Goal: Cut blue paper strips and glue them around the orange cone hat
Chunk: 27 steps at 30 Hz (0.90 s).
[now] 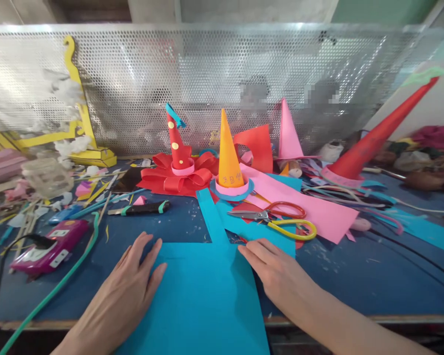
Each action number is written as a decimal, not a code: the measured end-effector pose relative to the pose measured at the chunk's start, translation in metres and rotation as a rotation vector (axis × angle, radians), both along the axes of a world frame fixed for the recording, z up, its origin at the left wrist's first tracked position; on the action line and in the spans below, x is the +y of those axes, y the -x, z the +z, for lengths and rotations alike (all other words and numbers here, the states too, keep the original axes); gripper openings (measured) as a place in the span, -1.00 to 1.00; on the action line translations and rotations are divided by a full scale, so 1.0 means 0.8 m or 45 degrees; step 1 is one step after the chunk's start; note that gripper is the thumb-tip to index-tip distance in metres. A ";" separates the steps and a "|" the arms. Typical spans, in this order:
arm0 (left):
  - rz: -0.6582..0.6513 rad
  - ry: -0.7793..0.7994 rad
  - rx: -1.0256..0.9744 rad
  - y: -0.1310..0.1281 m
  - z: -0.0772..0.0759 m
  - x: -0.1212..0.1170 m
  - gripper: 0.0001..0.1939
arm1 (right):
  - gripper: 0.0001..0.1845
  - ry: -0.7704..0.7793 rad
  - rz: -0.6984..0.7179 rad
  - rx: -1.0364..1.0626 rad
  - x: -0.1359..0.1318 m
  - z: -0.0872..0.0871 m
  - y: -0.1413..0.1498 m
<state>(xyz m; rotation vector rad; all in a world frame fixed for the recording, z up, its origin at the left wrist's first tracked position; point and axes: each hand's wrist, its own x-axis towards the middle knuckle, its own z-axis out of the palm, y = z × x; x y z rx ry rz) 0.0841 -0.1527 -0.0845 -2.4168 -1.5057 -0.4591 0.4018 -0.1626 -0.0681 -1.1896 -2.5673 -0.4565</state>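
A large blue paper sheet (203,301) lies before me, hanging past the table's front edge, with a narrow blue strip (211,217) running away from its far side. My left hand (128,286) rests along the sheet's left edge, fingers stretched out and apart, thumb over the paper. At the far right corner, my right hand (276,268) has its fingers pressed together on the sheet's edge; some fingertips are hidden. Just beyond it are scissors (270,215) with one red and one yellow handle loop, lying on blue and pink paper (318,209).
Behind stand a dotted red cone hat (175,148), a yellow cone hat (228,158), a pink cone (289,135) and a tilted red cone (377,140). A utility knife (142,208), a purple power strip (52,246) and a green cord (70,273) lie left. A perforated metal screen (133,93) closes the back.
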 end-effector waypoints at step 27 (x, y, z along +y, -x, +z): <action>-0.218 -0.140 -0.452 -0.036 0.118 0.071 -0.66 | -0.84 0.910 -0.052 1.057 0.031 0.074 0.012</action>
